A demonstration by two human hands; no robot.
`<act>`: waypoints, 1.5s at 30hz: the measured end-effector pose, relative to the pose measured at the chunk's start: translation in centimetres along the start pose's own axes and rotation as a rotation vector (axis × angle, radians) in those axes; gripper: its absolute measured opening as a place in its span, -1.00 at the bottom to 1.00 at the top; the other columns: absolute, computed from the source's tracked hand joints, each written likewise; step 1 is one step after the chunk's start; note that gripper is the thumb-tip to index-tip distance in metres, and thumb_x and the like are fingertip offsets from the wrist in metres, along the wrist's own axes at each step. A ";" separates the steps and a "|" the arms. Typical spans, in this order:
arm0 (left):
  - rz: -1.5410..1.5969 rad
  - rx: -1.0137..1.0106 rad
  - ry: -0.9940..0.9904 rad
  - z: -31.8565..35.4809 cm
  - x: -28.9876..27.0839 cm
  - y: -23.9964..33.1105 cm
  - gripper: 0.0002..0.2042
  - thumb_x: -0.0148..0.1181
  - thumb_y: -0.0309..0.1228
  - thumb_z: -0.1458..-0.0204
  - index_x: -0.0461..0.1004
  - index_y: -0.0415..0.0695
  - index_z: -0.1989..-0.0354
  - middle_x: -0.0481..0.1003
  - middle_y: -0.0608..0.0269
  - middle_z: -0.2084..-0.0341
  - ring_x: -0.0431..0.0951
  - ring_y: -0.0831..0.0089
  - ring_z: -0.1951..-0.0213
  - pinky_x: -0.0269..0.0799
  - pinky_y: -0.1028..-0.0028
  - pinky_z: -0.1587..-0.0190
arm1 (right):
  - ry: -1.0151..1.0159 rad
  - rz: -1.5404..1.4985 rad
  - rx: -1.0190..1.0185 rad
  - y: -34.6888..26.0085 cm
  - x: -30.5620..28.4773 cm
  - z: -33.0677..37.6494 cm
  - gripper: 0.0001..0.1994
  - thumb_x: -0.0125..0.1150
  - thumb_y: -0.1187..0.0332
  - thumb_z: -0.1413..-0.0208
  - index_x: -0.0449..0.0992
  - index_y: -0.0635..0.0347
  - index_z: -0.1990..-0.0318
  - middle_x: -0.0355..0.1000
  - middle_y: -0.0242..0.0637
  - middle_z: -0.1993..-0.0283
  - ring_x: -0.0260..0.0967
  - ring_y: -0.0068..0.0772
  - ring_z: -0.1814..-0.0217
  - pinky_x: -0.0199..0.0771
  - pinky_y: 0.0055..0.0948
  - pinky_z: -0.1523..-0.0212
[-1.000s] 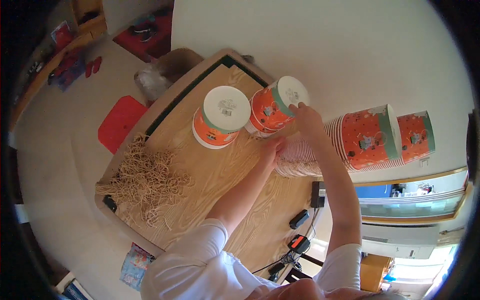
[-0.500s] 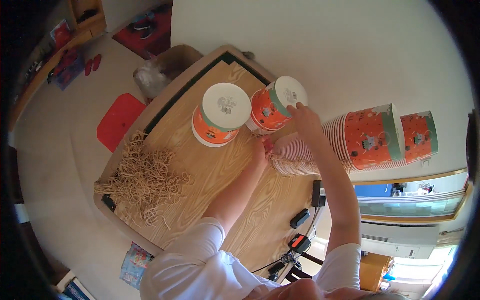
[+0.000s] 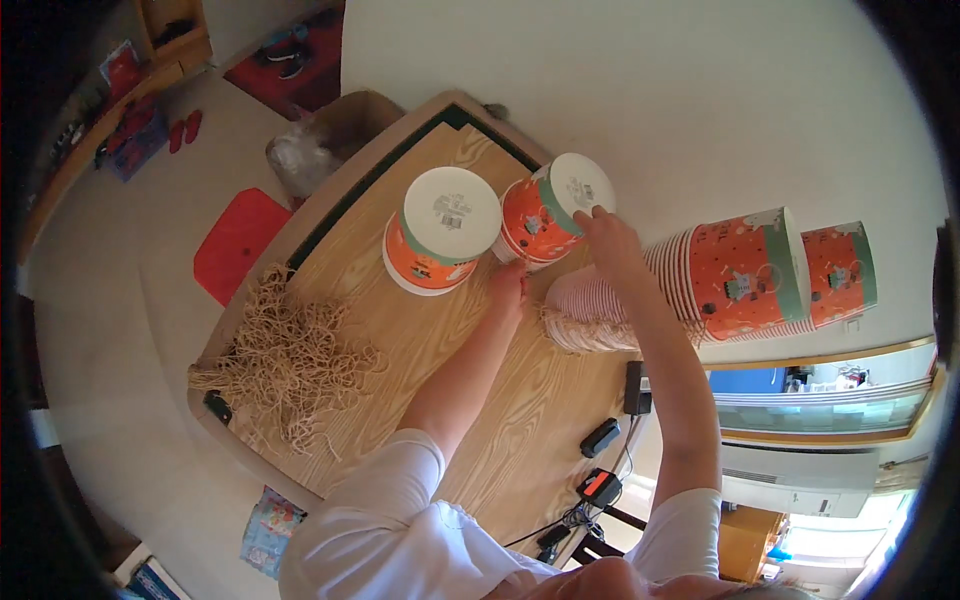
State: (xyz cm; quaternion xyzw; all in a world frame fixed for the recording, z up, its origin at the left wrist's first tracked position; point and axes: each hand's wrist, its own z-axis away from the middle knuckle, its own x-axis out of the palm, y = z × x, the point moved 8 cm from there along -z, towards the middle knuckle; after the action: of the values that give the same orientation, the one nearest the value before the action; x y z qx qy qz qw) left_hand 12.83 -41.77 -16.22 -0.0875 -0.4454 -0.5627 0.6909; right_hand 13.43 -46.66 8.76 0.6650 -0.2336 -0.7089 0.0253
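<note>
An orange paper bucket with a green band and white base stands upside down at the table's far corner. My right hand reaches over to it, with fingers closed on the edge of its base. Low at the bucket's near rim is my left hand, its fingers curled together and partly hidden; what they hold, if anything, does not show. Just left stands a second upturned paper bucket, its white base facing up. Beneath my right forearm lies a long nested stack of paper buckets, with thin tan strands along its near side.
A loose heap of tan paper string covers the table's left corner. Black adapters and cables lie near its right edge. The white wall rises behind the buckets. A red stool and a cardboard box stand beyond the table.
My left hand has shifted left and slightly up, from the open end of the nested stack to the near rim of the right-hand bucket. My right hand and both upturned buckets have stayed in place.
</note>
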 end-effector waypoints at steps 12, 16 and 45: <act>-0.185 0.055 0.028 -1.8 -1.5 0.1 -0.86 0.15 -0.32 0.09 0.32 -0.02 0.55 0.28 0.45 0.69 0.22 0.68 0.72 -0.01 0.68 0.81 | -0.010 -0.008 -0.016 0.0 0.6 -0.4 -0.71 -0.01 0.54 0.13 0.40 0.05 0.18 0.34 -0.18 0.31 0.41 -0.15 0.28 0.46 -0.27 0.32; -0.177 0.048 0.043 -1.2 -1.5 0.1 -0.88 0.16 -0.35 0.09 0.34 -0.02 0.53 0.26 0.47 0.70 0.22 0.69 0.72 0.02 0.68 0.78 | -0.021 0.009 -0.005 0.0 1.2 -0.4 -0.67 0.00 0.52 0.12 0.40 0.00 0.14 0.35 -0.21 0.28 0.41 -0.17 0.28 0.47 -0.28 0.32; -1.649 1.068 0.027 13.2 -12.0 13.8 -0.42 0.09 -0.62 0.25 0.26 -0.01 -0.08 0.34 0.17 0.33 0.37 0.22 0.29 0.36 0.28 0.28 | 0.459 -0.688 -0.102 -15.5 -3.4 0.2 -0.74 0.24 0.49 0.24 0.40 0.12 0.31 0.32 -0.26 0.30 0.26 -0.15 0.22 0.30 -0.24 0.24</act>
State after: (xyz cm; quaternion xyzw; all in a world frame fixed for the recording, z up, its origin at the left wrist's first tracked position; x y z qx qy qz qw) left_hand 18.18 -20.30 -11.77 0.5811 -0.5550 -0.5941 0.0354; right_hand 17.86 -31.68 6.27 0.8431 0.0492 -0.5198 -0.1287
